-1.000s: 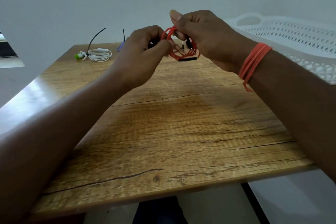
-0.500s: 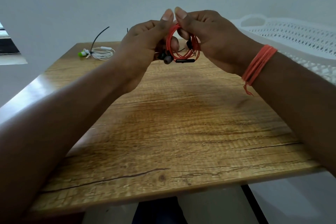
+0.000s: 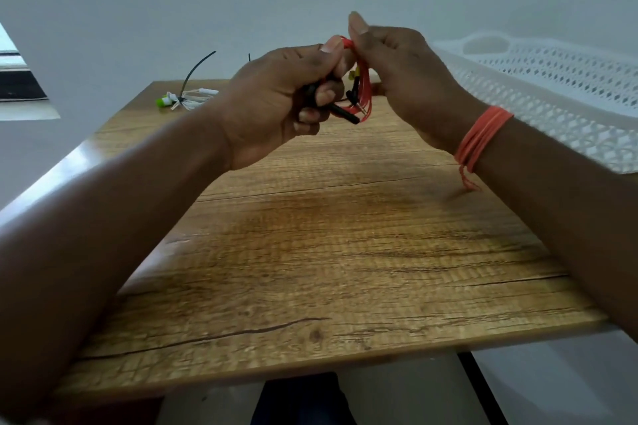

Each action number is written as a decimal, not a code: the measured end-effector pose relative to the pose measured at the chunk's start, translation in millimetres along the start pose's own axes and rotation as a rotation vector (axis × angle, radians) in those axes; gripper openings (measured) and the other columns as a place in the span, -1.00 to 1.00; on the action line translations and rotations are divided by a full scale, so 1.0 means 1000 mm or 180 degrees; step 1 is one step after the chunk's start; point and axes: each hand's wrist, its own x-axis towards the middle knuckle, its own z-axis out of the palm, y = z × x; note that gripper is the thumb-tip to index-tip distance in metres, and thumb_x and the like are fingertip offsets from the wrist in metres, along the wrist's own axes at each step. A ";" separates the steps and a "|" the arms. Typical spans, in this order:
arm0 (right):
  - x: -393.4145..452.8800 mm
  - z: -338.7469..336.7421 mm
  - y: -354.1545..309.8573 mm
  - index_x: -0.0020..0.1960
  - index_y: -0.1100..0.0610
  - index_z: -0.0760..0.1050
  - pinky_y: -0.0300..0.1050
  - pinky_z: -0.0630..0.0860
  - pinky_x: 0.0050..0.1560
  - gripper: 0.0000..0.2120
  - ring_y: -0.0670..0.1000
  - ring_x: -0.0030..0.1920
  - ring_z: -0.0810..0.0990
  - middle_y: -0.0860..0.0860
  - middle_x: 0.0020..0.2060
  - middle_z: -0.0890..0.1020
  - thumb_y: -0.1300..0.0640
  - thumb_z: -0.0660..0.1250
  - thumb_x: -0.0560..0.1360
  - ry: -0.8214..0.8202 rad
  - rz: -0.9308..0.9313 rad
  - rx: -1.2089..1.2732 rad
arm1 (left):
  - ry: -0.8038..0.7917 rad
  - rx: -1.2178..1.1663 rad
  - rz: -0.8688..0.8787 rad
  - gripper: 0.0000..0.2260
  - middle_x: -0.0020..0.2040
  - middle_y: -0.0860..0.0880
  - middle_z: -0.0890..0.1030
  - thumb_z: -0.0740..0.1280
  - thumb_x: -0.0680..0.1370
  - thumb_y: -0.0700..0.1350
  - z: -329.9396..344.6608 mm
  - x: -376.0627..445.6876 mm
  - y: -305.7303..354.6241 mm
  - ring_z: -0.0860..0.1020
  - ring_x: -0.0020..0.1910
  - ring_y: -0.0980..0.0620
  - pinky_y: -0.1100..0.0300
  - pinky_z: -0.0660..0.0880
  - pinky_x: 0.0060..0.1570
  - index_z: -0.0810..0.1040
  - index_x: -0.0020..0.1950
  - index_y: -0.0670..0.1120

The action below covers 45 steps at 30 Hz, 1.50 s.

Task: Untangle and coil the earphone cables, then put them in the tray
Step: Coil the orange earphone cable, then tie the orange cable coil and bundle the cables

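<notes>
Both hands are pinching the red coil [image 3: 362, 86] above the table [image 3: 345, 235]: left hand [image 3: 286, 103] curled around its black ends, right hand [image 3: 404, 79] gripping its top; tray [image 3: 552, 86] lying right of the fingers.

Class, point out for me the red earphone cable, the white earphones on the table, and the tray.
red earphone cable [image 3: 365, 86]: head view, on the coiled strands between the hands.
white earphones [image 3: 188, 101]: head view, on the bundled cable's middle.
tray [image 3: 538, 103]: head view, on its perforated near wall.
</notes>
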 end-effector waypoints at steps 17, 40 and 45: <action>-0.004 0.009 -0.004 -0.10 0.29 0.41 -0.13 0.48 -0.23 -0.66 -0.01 -0.37 0.53 -0.02 -0.41 0.53 0.06 0.07 0.68 -0.0060 -0.0289 0.1007 | -0.0154 -0.0945 -0.0351 -0.70 -0.33 0.08 0.48 0.05 0.65 0.07 0.003 -0.002 -0.001 0.37 -0.59 0.18 0.32 0.03 -0.51 0.46 -0.14 -0.02; -0.014 -0.021 0.006 -0.10 0.11 0.64 -0.46 0.34 -0.26 -0.94 -0.29 -0.30 0.52 -0.15 -0.24 0.60 0.19 0.38 0.51 0.0152 0.0086 -0.1214 | 0.0803 0.0709 -0.0143 -0.72 -0.36 -0.02 0.32 0.05 0.69 -0.03 -0.001 0.001 -0.007 0.35 -0.48 0.05 0.26 0.28 -0.55 0.35 -0.16 -0.12; -0.058 -0.037 0.007 -0.06 0.04 0.62 -0.46 0.32 -0.27 -0.88 -0.31 -0.32 0.47 -0.14 -0.12 0.61 0.24 0.39 0.48 -0.0006 0.0255 -0.2074 | 0.0450 0.1285 0.0142 -0.69 -0.31 -0.07 0.34 0.06 0.68 -0.03 0.015 0.002 -0.010 0.35 -0.42 0.02 0.19 0.30 -0.46 0.35 -0.18 -0.16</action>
